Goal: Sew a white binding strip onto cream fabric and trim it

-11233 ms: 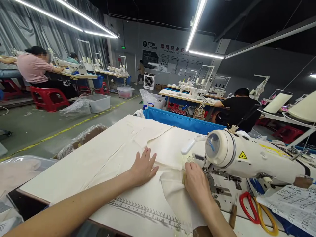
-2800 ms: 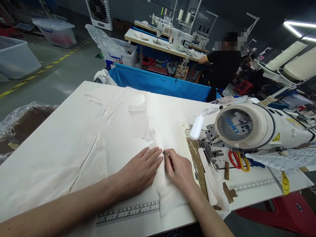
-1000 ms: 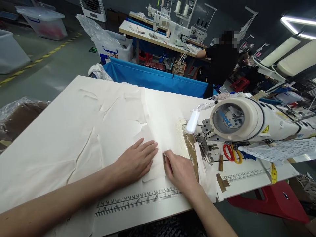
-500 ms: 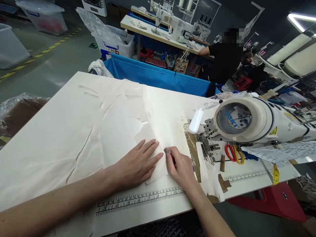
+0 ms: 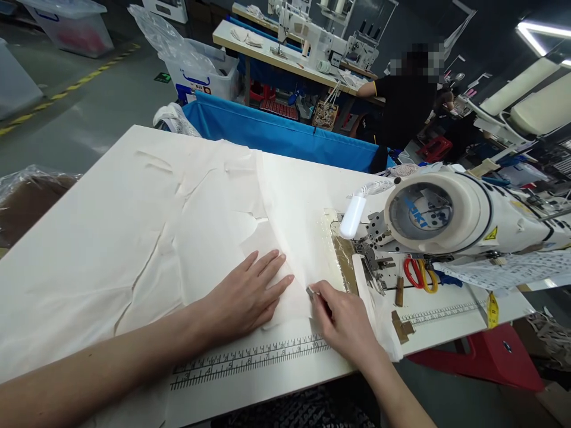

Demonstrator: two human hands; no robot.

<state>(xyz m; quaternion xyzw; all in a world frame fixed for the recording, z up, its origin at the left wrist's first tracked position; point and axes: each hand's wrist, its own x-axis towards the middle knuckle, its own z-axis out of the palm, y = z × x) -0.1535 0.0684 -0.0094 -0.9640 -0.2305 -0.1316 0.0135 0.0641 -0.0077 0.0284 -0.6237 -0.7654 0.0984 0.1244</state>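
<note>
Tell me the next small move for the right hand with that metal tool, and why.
Probably slide the right hand and its small metal tool along the cream fabric toward the presser foot: the left hand already pins the fabric flat, and the tool tip rests on its fold.

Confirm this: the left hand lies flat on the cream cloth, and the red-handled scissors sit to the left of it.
Wrong side. The head view shows the left hand flat on the cream cloth, but the red-handled scissors lie to its right, under the sewing machine.

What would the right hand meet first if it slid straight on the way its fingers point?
Probably only more cream fabric. The right hand points up and left across it, away from the sewing machine; depth is unclear.
</note>
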